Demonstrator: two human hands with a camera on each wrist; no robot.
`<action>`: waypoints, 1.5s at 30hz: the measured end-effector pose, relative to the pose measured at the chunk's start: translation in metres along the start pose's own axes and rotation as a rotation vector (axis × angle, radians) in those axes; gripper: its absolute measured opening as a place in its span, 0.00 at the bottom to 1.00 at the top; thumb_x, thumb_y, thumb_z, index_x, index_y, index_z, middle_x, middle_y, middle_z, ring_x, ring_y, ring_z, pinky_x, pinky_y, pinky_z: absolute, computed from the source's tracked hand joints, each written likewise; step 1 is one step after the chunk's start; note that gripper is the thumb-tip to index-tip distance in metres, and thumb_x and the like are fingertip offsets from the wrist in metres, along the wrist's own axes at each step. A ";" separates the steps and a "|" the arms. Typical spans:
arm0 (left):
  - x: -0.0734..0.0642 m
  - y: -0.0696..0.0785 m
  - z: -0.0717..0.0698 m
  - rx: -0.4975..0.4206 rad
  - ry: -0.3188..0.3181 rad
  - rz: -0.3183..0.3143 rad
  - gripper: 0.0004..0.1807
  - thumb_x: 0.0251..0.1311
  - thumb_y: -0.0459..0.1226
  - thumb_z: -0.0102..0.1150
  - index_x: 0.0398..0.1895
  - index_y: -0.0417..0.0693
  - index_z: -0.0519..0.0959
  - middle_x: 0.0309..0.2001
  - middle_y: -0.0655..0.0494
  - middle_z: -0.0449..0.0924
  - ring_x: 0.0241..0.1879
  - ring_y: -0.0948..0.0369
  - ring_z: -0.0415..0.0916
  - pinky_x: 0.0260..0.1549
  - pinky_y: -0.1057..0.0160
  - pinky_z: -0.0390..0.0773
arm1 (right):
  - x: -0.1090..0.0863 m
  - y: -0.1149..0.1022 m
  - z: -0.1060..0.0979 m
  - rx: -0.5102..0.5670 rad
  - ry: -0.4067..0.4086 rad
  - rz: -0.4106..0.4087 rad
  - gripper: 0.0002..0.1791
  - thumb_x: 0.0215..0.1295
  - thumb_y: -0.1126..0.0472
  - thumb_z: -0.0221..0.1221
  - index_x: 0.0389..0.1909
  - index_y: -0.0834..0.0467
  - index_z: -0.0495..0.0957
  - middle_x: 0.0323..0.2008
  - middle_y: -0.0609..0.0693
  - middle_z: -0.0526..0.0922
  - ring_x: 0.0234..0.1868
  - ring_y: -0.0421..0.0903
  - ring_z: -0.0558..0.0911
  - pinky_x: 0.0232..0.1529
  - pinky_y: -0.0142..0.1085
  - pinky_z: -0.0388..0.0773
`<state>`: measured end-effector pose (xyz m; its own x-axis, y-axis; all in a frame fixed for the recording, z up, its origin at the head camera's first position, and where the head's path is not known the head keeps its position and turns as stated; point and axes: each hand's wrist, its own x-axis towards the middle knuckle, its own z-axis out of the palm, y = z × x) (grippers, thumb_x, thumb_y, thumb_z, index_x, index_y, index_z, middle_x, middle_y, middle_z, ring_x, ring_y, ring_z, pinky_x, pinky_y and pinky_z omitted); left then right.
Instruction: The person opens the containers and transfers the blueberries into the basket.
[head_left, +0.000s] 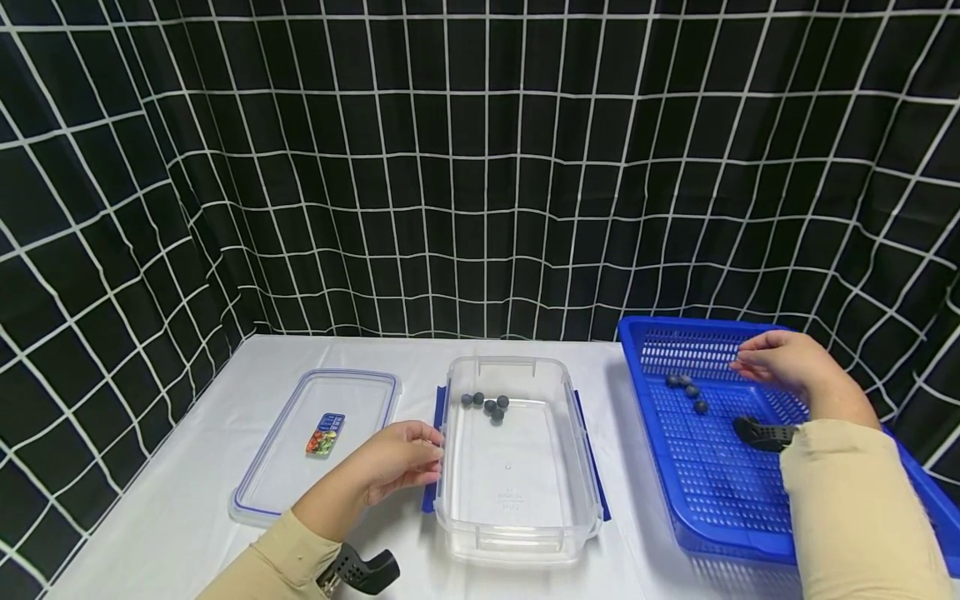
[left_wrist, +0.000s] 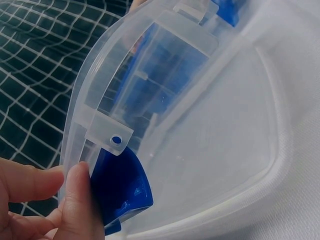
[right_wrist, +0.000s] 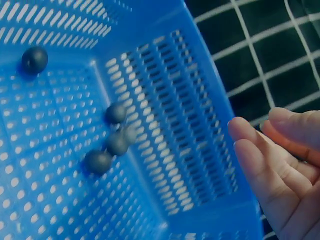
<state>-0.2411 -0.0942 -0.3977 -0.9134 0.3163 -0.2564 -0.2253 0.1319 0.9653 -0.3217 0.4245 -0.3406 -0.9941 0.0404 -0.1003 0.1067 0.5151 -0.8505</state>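
Blueberries (head_left: 701,407) split between blue basket (head_left: 705,467) and clear container (head_left: 540,454)

You look partway through, judging by how the fruit lies: five or six berries sit as a loose cluster at the container's far left, and the rest lie on the basket floor. The right wrist view shows five there, four gathered near one wall and one apart. If all are meant for the container, those remain to be moved. The lid (head_left: 300,458) lies flat to the left of the container, so closing up, if wanted, is not yet done.

Your right hand (head_left: 795,371) hangs over the basket with fingers loosely bent and the thumb apart from them; you show nothing between them. Your left hand (head_left: 393,462) touches the container's left side, fingertips by the rim and a blue latch (left_wrist: 125,190); whether you pinch the wall or merely rest against it, I cannot tell.

Your right sleeve (head_left: 862,500) and forearm cover part of the basket, whose near right corner meets the picture's edge, so more berries could be hidden. Your left forearm overlaps the lid's near right part. The container's berries crowd together, leaving their exact count uncertain.
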 end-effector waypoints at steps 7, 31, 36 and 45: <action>0.000 0.000 -0.001 -0.003 0.000 -0.001 0.09 0.58 0.28 0.52 0.42 0.34 0.70 0.27 0.50 0.73 0.26 0.63 0.74 0.30 0.68 0.82 | 0.003 -0.036 0.015 -0.119 0.026 -0.128 0.19 0.69 0.64 0.46 0.53 0.74 0.62 0.41 0.63 0.78 0.34 0.39 0.82 0.39 0.33 0.82; -0.001 0.002 -0.001 -0.004 -0.011 0.000 0.09 0.57 0.28 0.51 0.41 0.34 0.70 0.28 0.50 0.73 0.27 0.62 0.74 0.30 0.68 0.82 | 0.022 -0.140 0.148 -0.185 -0.186 -0.321 0.10 0.61 0.67 0.56 0.42 0.67 0.72 0.37 0.61 0.78 0.40 0.52 0.82 0.40 0.38 0.82; -0.002 0.003 0.000 0.004 -0.005 0.000 0.09 0.58 0.28 0.52 0.41 0.34 0.70 0.28 0.50 0.73 0.27 0.62 0.75 0.31 0.68 0.82 | 0.022 -0.150 0.177 -0.152 -0.250 -0.345 0.10 0.60 0.69 0.56 0.42 0.68 0.73 0.37 0.60 0.78 0.39 0.50 0.82 0.41 0.38 0.82; 0.000 0.000 0.000 -0.016 -0.027 0.017 0.09 0.58 0.28 0.51 0.41 0.34 0.70 0.28 0.51 0.72 0.27 0.63 0.74 0.32 0.68 0.82 | 0.020 -0.159 0.222 -0.145 -0.318 -0.345 0.09 0.59 0.69 0.57 0.41 0.65 0.75 0.35 0.58 0.79 0.39 0.51 0.82 0.40 0.36 0.82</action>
<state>-0.2413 -0.0945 -0.3977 -0.9079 0.3432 -0.2408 -0.2153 0.1113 0.9702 -0.3552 0.1534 -0.3215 -0.9141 -0.4054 0.0031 -0.2540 0.5669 -0.7836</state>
